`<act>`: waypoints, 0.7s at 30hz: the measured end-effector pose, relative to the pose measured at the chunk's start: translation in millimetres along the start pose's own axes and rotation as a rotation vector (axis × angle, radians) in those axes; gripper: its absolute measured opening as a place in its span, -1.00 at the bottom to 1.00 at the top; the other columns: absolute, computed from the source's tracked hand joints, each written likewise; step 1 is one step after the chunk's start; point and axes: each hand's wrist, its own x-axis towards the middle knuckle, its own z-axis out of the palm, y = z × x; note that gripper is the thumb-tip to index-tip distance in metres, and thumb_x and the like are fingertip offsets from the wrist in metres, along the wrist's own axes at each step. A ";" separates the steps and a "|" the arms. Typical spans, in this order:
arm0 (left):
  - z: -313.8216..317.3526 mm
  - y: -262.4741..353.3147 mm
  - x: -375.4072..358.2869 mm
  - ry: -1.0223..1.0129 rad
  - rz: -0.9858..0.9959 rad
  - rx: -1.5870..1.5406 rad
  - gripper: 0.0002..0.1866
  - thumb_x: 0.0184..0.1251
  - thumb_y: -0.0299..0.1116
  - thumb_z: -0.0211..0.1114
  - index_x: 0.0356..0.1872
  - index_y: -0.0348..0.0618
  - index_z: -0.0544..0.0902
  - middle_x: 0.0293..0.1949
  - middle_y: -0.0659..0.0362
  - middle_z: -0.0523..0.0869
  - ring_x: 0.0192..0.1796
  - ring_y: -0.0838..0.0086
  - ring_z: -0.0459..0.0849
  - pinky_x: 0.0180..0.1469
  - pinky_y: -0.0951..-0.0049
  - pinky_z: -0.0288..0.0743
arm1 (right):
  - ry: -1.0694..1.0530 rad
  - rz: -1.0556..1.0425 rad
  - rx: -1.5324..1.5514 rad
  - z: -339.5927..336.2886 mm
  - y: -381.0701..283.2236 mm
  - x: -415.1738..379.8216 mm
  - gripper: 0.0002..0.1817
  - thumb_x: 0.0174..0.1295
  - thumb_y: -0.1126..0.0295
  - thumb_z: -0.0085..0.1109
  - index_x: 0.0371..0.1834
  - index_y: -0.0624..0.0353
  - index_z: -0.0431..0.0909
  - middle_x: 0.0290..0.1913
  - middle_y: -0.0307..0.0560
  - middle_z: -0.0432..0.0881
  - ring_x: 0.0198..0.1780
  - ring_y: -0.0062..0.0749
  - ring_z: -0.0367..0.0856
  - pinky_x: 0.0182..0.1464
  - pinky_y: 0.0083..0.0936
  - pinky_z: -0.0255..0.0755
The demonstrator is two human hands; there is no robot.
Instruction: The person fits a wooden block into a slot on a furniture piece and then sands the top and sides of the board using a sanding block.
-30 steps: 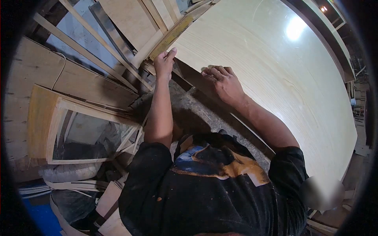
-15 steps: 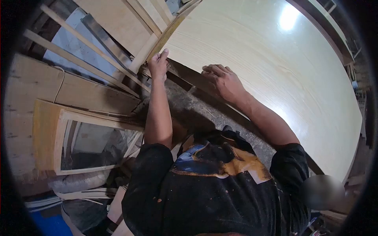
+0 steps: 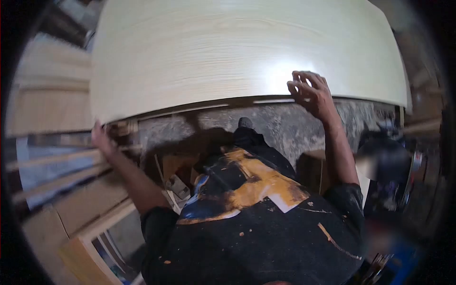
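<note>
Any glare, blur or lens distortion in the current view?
Head view: white glare on the glossy pale wood-grain panel beside the bare right hand; bare left hand motion-blurred; panel edges bowed, corners black; dark shadow on the mottled grey floor.

i see a pale cream panel (image 3: 228, 52) with fine, darker wood grain, and a black shirt (image 3: 266, 242) whose print (image 3: 259, 187) is orange, blue and white. the floor (image 3: 280, 123) is mottled grey; the wooden frame (image 3: 105, 221) looks light tan.
</note>
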 end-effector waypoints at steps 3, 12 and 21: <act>18.0 28.8 -26.0 -0.014 0.025 -0.130 -0.65 0.42 -0.30 0.27 0.02 -0.42 0.61 -0.10 0.00 0.69 -0.07 0.27 0.70 -0.03 0.34 0.66 | 0.003 0.119 -0.138 -21.0 53.4 -40.4 -0.68 0.09 0.33 0.43 -0.05 -0.22 0.70 0.12 -0.32 0.64 0.16 -0.35 0.59 0.21 -0.29 0.46; 15.8 12.9 -6.1 0.050 -0.086 -0.049 -0.52 0.40 -0.22 0.31 0.12 -0.45 0.51 0.06 -0.08 0.61 0.09 0.18 0.60 0.13 0.23 0.58 | 0.053 0.222 -0.165 -19.7 146.2 -110.4 -0.74 0.18 0.30 0.30 -0.05 -0.22 0.73 0.10 -0.35 0.69 0.15 -0.36 0.61 0.18 -0.36 0.54; -0.6 25.6 8.6 0.128 -0.201 0.218 -0.48 0.36 0.02 0.35 -0.10 -0.36 0.62 -0.22 0.04 0.68 -0.22 0.35 0.70 -0.17 0.39 0.66 | 0.094 0.083 -0.125 -48.7 215.5 -150.3 -0.75 0.18 0.34 0.24 -0.06 -0.15 0.70 0.08 -0.36 0.69 0.11 -0.37 0.64 0.11 -0.38 0.59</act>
